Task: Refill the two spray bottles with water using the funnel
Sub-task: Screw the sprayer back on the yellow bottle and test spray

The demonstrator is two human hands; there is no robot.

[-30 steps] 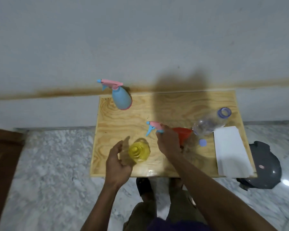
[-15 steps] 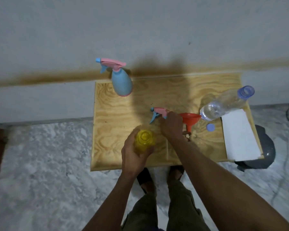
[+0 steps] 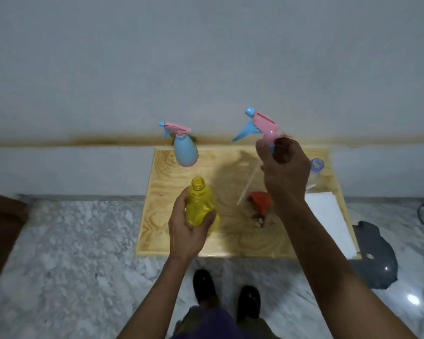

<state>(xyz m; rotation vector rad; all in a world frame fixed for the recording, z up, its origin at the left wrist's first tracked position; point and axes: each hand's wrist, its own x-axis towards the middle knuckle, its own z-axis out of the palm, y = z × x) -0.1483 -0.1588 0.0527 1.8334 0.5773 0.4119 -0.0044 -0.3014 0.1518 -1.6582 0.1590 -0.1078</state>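
- No brand, label or legible writing shows on any item.
- Table (image 3: 171, 241): one, pale plywood with swirling grain, rectangular, set against a grey wall above a white-veined marble floor.
- Spray bottles: two. The blue bottle (image 3: 185, 152) is smooth, opaque and pear-shaped with a pink base rim; it stands upright at the table's far left corner, its pink-and-blue trigger head screwed on.
- The yellow bottle (image 3: 201, 206) is translucent plastic with a threaded, open neck and no head. The left hand (image 3: 189, 231) is wrapped around its lower body, holding it upright over the table's near left part.
- Trigger head (image 3: 261, 126): one loose, pink body with blue nozzle and blue lever. The right hand (image 3: 283, 172) pinches its collar and holds it up above the table's far right part, well apart from the yellow bottle; its thin whitish dip tube (image 3: 247, 185) hangs down at a slant towards the table.
- Funnel (image 3: 261, 200): one, red-orange plastic, conical, on the table below the right hand, partly hidden by the wrist.
- Water bottle (image 3: 316, 167): one, clear plastic with a bluish open mouth, at the table's far right, mostly hidden behind the right hand.
- White sheet (image 3: 328, 221): one, flat and rectangular, along the table's right edge.
- Dark grey object (image 3: 375, 260): one, glossy and rounded, on the floor by the table's near right corner.
- Shoes (image 3: 203, 285): two, black, below the near table edge.
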